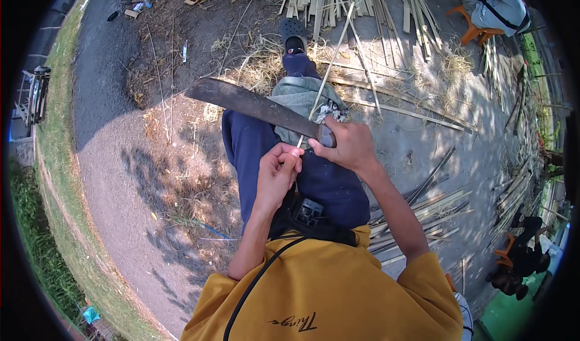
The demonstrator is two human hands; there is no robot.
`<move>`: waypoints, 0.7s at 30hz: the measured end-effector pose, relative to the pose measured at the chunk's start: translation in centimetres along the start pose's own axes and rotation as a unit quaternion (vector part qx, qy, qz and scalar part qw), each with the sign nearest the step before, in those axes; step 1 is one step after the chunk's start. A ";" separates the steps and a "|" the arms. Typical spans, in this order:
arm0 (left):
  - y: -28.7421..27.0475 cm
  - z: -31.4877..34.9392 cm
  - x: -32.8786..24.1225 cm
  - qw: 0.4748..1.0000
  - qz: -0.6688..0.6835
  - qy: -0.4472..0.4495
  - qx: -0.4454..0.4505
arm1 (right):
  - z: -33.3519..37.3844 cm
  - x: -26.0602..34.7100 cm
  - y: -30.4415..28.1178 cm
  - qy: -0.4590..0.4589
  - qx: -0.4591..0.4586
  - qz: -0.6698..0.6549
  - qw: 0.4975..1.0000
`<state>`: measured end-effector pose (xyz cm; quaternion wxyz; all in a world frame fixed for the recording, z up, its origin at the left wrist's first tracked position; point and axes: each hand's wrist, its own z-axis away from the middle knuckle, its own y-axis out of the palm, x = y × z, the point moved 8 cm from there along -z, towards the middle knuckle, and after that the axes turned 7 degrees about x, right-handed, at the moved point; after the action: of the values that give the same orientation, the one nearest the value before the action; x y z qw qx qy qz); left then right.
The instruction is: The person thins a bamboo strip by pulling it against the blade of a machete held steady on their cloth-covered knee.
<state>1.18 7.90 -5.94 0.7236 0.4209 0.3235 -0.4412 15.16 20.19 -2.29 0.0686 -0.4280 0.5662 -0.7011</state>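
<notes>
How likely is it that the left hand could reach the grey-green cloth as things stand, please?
Probably not directly: the left hand is pinching the thin strip, and the machete blade lies between that hand and most of the cloth.

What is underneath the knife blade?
Below the knife in the right hand, grey-green cloth and navy trousers show along its edges; the stretches directly beneath the blade are covered, so I can't see those.

Outdoors, sunlit and shade-dappled, with bare earth right of the gray road, grass to its left.
</notes>
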 end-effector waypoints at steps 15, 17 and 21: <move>-0.4 1.6 0.0 0.999 -0.035 0.013 0.000 | 0.5 -0.1 0.2 0.016 -0.010 -0.010 1.000; -0.6 1.4 -0.2 0.999 -0.042 0.012 -0.003 | 0.3 0.0 0.3 0.017 -0.001 0.013 1.000; -2.0 4.2 1.1 0.999 -0.029 -0.015 -0.007 | 0.4 -0.5 0.0 0.027 -0.008 -0.001 1.000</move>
<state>0.19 3.19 -5.67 0.7180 0.3996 0.3276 -0.4663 15.74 20.13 -2.53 0.0494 -0.4096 0.5732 -0.7080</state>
